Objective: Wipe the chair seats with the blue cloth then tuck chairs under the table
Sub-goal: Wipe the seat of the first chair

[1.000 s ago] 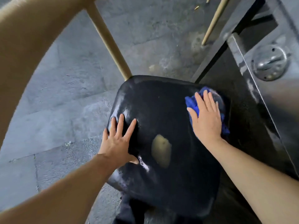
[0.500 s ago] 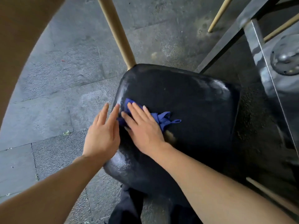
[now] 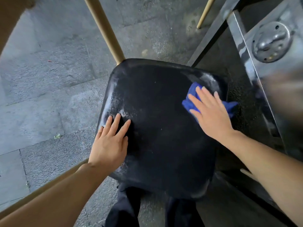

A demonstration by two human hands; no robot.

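A black padded chair seat (image 3: 162, 128) fills the middle of the head view, seen from above. My right hand (image 3: 211, 115) lies flat with straight fingers on the blue cloth (image 3: 193, 95), pressing it onto the seat's right far corner. Part of the cloth sticks out past the seat's right edge. My left hand (image 3: 111, 141) rests flat on the seat's left edge, fingers spread. The chair's tan curved back (image 3: 9, 22) and tan leg (image 3: 105, 30) frame the left and top.
A dark metal table (image 3: 278, 89) with a round metal fitting (image 3: 272, 41) stands right of the seat, close to its edge. Another tan chair leg (image 3: 205, 13) shows at the top. Grey stone paving (image 3: 41, 79) lies to the left. My dark trousers (image 3: 124, 208) are below.
My right hand swept the blue cloth from the seat's left side across to its right far corner. My left hand stayed on the left edge.
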